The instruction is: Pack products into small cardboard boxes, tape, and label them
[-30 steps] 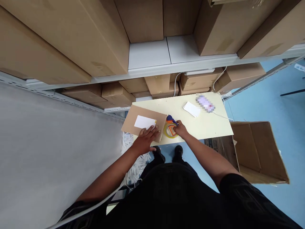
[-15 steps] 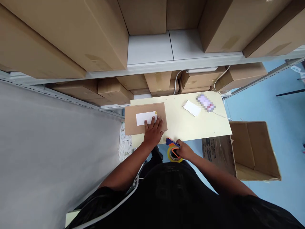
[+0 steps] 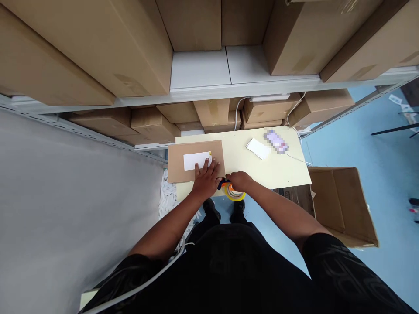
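Note:
A flat cardboard box lies on the left part of the pale yellow table, with a white label on its top. My left hand rests on it with fingers spread, the fingertips over the label's right end. In my right hand is a tape dispenser, blue and orange, with a yellow-edged roll of tape. It is at the box's front right corner, close to my left thumb. Whether the tape touches the box is hidden by my fingers.
On the table lie a stack of white cards and a blurred-out phone with a cable. Shelves loaded with cardboard boxes stand behind. An open carton is on the floor at right, white scraps at left.
My right hand has brought the tape dispenser up and left, from beside the table's front edge to the box's front right corner. My left hand stays on the box.

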A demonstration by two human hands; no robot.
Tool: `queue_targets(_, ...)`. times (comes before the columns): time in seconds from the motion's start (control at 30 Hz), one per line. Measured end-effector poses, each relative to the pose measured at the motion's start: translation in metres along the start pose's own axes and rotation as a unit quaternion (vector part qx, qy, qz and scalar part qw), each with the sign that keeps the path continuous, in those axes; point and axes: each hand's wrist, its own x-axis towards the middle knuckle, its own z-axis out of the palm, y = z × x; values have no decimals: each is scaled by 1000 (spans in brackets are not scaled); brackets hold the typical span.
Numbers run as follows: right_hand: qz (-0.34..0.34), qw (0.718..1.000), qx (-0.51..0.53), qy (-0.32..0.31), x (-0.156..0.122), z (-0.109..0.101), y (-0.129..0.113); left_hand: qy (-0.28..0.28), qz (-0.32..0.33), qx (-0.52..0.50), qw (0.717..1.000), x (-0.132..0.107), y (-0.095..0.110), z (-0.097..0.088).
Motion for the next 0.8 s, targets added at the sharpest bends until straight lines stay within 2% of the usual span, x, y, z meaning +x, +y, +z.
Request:
queue_targets(0.13, -11, 999, 16, -25, 14, -5, -12, -6, 6, 7, 1000, -1, -1, 0)
queue_targets(0.23, -18, 999, 24, -23, 16, 1, -26, -10, 4, 11, 1000, -1, -2, 1)
queue_targets(0.4, -35, 999, 34, 0, -11, 23, -38, -9, 3, 10, 1000, -2, -2, 1)
queue_targets(0.53, -23, 998, 51, 26, -53, 38, -11, 4, -10, -16, 1000, -2, 0, -2)
queue_targets(0.63, 58, 972, 204, 98, -85, 41, 26, 9, -21, -70, 997, -4, -6, -11)
queue_targets(0.7, 102, 943, 279, 148, -103, 36, 47, 30, -27, -105, 994, -10, -19, -19)
queue_targets(0.8, 129, 910, 325, 225, -121, 15, 65, 103, -72, -99, 987, -26, -52, -28)
